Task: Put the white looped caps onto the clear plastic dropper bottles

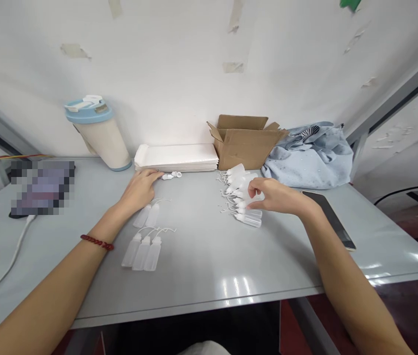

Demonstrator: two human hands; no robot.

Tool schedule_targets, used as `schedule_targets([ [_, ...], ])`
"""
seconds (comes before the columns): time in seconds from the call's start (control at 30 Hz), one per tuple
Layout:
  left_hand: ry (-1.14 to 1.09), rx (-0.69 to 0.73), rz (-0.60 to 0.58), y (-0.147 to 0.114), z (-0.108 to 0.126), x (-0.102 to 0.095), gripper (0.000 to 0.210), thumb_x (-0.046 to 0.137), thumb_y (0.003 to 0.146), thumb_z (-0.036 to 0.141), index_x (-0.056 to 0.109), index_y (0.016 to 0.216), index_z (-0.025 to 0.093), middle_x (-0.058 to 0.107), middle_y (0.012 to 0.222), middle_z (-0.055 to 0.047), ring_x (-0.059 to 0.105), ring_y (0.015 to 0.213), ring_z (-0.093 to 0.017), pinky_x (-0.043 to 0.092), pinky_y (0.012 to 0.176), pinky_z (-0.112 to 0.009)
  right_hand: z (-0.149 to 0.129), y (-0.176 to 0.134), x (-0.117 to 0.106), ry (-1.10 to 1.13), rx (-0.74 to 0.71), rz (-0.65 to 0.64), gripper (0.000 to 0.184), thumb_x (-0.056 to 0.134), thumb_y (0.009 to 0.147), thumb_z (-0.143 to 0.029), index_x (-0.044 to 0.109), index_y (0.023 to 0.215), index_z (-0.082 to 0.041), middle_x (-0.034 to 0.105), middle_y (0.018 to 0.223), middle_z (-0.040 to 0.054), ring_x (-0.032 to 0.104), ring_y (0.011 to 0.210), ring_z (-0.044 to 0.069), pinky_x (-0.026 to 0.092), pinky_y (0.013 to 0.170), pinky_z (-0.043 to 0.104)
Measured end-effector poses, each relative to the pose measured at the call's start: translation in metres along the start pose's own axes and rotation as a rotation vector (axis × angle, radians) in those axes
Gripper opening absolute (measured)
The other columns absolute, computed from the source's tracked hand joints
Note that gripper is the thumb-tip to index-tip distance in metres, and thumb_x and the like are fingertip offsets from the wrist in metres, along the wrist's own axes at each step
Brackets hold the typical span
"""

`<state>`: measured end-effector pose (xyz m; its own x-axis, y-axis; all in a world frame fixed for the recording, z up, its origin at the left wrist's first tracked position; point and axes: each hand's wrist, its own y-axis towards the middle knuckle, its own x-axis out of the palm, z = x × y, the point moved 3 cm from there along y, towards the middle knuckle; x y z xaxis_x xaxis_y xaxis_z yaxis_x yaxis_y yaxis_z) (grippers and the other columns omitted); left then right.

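Observation:
My left hand [142, 189] rests near the white stack, its fingers stretched to the right. Its fingertips touch or lie beside a few small white caps [171, 175]. Below it, two translucent squeeze bottles [147, 216] lie on the table, with thin white strings at their necks. A row of three more such bottles [141, 252] lies closer to me. Over on the right, my right hand [275, 195] hovers at a pile of similar bottles [248, 220]. Its thumb and fingers are apart, curved around a bottle's end; whether they touch it I cannot tell.
Along the wall stand a tumbler [101, 138], a stack of white envelopes or boxes [177, 157], an open cardboard box [244, 148] and blue cloth [312, 160]. A phone with a cable [46, 187] lies left, a dark flat device [330, 219] right.

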<state>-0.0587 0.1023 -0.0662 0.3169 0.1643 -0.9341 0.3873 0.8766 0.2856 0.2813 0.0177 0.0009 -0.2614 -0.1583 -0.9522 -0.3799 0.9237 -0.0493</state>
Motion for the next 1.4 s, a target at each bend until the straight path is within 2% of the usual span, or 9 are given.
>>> schedule_targets([
  [0.13,-0.006,-0.004,-0.017,0.0,0.001,-0.007,0.051,0.034,0.07,0.006,0.061,0.113,0.016,0.06,0.111,-0.01,0.051,0.11,-0.025,0.04,0.097,-0.039,-0.008,0.003,0.0,0.037,-0.053,0.076,0.026,0.064,0.077,-0.041,0.051,0.072,-0.018,0.058,0.078,0.0039,0.052,0.072,0.018,0.038,0.061,0.028],
  [0.23,-0.002,-0.035,-0.021,-0.002,0.002,-0.011,0.045,0.034,0.074,0.01,0.063,0.108,0.014,0.061,0.104,-0.011,0.055,0.101,-0.025,0.044,0.091,-0.037,-0.023,0.006,0.007,0.102,-0.119,0.223,0.023,0.058,0.083,-0.037,0.049,0.074,-0.018,0.057,0.078,0.0036,0.051,0.069,0.017,0.038,0.061,0.027],
  [0.37,0.013,-0.075,-0.032,-0.004,0.006,-0.015,0.039,0.036,0.078,0.018,0.064,0.105,0.014,0.061,0.098,-0.012,0.056,0.097,-0.027,0.045,0.087,-0.039,-0.058,0.005,0.031,0.188,-0.328,0.368,0.014,0.049,0.09,-0.028,0.05,0.081,-0.018,0.057,0.075,0.004,0.052,0.069,0.017,0.04,0.067,0.029],
  [0.5,0.013,-0.097,-0.057,-0.006,0.009,-0.018,0.037,0.037,0.08,0.026,0.066,0.1,0.013,0.062,0.09,-0.013,0.058,0.091,-0.03,0.046,0.081,-0.04,-0.1,-0.004,0.058,0.251,-0.499,0.253,0.015,0.049,0.091,-0.028,0.053,0.098,-0.016,0.061,0.086,0.0075,0.054,0.079,0.019,0.042,0.075,0.033],
  [0.63,-0.01,-0.126,-0.069,-0.007,0.013,-0.024,0.032,0.041,0.079,0.029,0.066,0.093,0.015,0.066,0.084,-0.01,0.061,0.08,-0.027,0.046,0.072,-0.035,-0.131,-0.009,0.08,0.277,-0.621,0.004,0.04,0.051,0.092,-0.034,0.045,0.126,-0.013,0.06,0.098,0.0093,0.053,0.089,0.019,0.042,0.081,0.032],
  [0.7,-0.028,-0.15,-0.066,-0.008,0.016,-0.027,0.03,0.043,0.079,0.032,0.066,0.09,0.016,0.067,0.079,-0.008,0.062,0.075,-0.025,0.045,0.067,-0.032,-0.141,-0.007,0.089,0.206,-0.657,-0.04,0.049,0.049,0.092,-0.041,0.041,0.133,-0.015,0.057,0.098,0.0088,0.051,0.088,0.019,0.041,0.081,0.033],
  [0.9,-0.091,-0.184,-0.049,-0.011,0.035,-0.036,0.028,0.045,0.081,0.035,0.066,0.083,0.017,0.068,0.073,-0.004,0.061,0.071,-0.022,0.041,0.061,-0.029,-0.157,0.0,0.106,-0.009,-0.705,-0.015,0.055,0.043,0.088,-0.059,0.044,0.133,-0.027,0.053,0.092,0.0044,0.045,0.078,0.017,0.037,0.074,0.031],
  [1.17,-0.32,-0.201,-0.024,-0.016,0.065,-0.04,0.035,0.044,0.083,0.039,0.059,0.06,0.018,0.062,0.058,0.0,0.055,0.057,-0.016,0.038,0.055,-0.027,-0.145,-0.005,0.1,-0.034,-0.641,0.046,0.047,0.036,0.092,-0.056,0.057,0.117,-0.023,0.055,0.084,0.004,0.046,0.072,0.016,0.035,0.07,0.029],
  [1.4,-0.38,-0.058,-0.175,-0.022,0.081,-0.032,0.028,0.048,0.084,0.039,0.068,0.086,0.02,0.071,0.089,-0.003,0.062,0.08,-0.02,0.045,0.069,-0.029,-0.139,-0.006,0.102,-0.129,-0.613,0.096,0.04,0.037,0.094,-0.049,0.06,0.109,-0.019,0.057,0.083,0.0055,0.049,0.071,0.017,0.035,0.068,0.03],
])
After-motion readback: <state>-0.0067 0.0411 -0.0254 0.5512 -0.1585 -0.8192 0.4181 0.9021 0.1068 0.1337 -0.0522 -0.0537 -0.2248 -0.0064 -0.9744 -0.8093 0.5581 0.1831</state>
